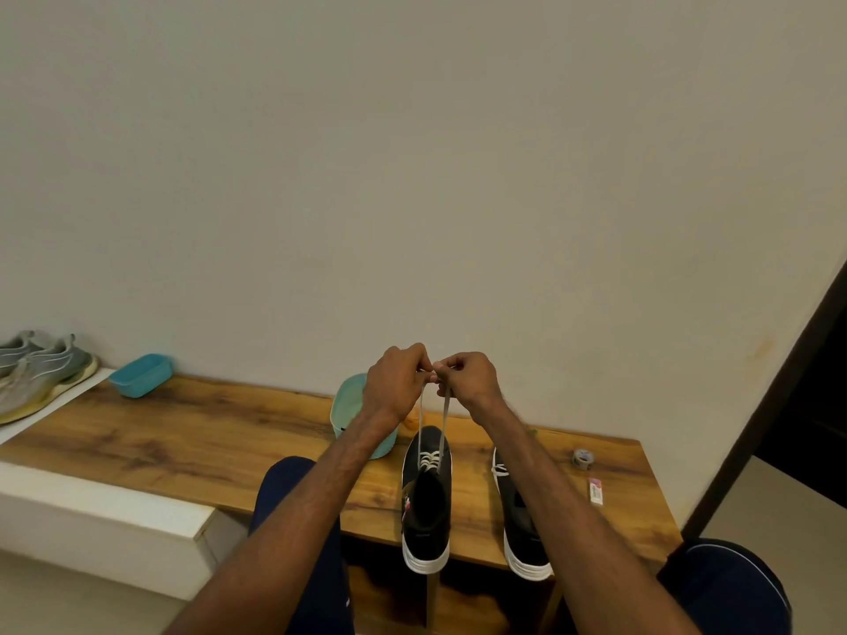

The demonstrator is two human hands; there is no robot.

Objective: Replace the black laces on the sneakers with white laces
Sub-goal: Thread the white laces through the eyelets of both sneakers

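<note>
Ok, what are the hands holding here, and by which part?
The left hand and right hand each pinch one free end of the white lace, pulled up above the black sneaker it threads.

No text can be read. The small pink-and-white flat packet (596,490) on the right of the wooden worktop (183,433) bears print too blurred to make out. The black canvas sneaker with a white sole (426,515) shows a small red-and-white mark, illegible.

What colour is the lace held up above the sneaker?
The lace is white, clearest in head view.
</note>
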